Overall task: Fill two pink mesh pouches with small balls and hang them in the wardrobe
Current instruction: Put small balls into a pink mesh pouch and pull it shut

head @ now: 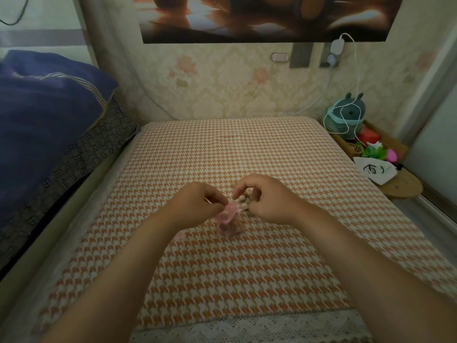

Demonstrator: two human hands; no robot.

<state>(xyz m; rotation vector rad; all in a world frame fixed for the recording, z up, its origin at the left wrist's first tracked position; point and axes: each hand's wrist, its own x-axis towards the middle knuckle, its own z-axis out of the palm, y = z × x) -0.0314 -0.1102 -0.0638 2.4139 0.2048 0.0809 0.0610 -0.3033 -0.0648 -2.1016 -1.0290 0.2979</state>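
Head view: centre frame, pink mesh pouch stands on the houndstooth tablecloth, partly filled. Left hand pinches its gathered top. Right hand is curled over the loose small balls just behind the pouch, fingertips together; can't tell what it holds.

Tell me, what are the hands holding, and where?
The left hand pinches the pink pouch at its gathered top. The right hand's hold is unclear.

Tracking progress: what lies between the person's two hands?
Head view: the pink mesh pouch and a pile of small beige balls, between left hand and right hand.
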